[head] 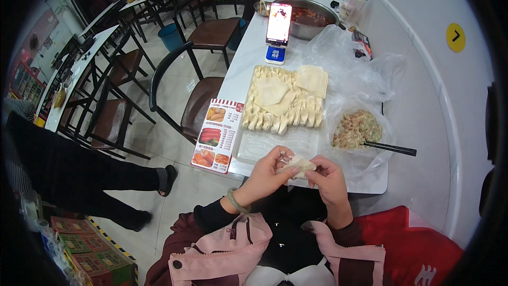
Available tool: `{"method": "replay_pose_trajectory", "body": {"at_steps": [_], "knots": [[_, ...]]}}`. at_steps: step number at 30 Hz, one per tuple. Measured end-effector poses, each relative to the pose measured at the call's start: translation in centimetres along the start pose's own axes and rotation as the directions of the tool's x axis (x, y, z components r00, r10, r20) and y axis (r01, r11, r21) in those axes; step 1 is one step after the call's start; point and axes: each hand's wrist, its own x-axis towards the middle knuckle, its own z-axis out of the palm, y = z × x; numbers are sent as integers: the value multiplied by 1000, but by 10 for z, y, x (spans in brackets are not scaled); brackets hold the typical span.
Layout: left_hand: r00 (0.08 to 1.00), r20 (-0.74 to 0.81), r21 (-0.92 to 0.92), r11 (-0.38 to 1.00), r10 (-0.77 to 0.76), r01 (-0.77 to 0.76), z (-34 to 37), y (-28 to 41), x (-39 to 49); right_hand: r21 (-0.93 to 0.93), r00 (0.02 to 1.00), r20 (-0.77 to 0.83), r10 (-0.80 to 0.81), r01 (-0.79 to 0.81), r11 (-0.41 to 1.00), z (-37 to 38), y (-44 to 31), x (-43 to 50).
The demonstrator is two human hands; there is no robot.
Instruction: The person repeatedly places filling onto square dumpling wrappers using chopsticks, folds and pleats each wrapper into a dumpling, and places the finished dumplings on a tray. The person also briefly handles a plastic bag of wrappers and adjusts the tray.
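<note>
Between my two hands, just over the table's near edge, is a partly folded dumpling wrapper (298, 165). My left hand (276, 165) pinches one side of it, and my right hand (327, 173) grips the other. Whether filling is inside cannot be seen. Beyond them a plastic tray (274, 145) holds rows of folded dumplings (301, 114), with a few loose wrappers (272, 90) lying on top. A stack of square wrappers (312, 79) rests at the tray's far right corner. To the right, minced filling (357, 129) sits in a clear plastic bag with black chopsticks (391, 148) stuck in it.
A lit phone (278, 24) stands on a holder beyond the tray, near a large metal pot (313, 18) of red broth. A printed menu card (218, 135) lies left of the tray. Crumpled plastic bags (341, 61) lie at the right. Another person's legs (91, 163) are at the left, beside chairs.
</note>
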Motion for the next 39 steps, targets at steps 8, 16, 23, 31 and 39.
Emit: {"method": "replay_pose_trajectory", "body": {"at_steps": [8,16,23,31,39], "knots": [[998,44,-661,750,48,-7,-2,-4,3,-359,914,114,-390,404,841,13,-1,-4],[891,-102,535,779,443,-326,-19,6,11,-659,841,224,-492,502,560,16,-8,19],[840,6,949,261,542,-175,-42,-1,75,-840,959,-23,-283,135,526,15,-4,99],[790,-21,932,299,613,-207,-38,-13,84,-965,956,138,-259,189,181,15,7,128],[807,-27,932,307,590,-193,-39,-16,85,-964,957,210,-199,237,124,16,7,129]]}}
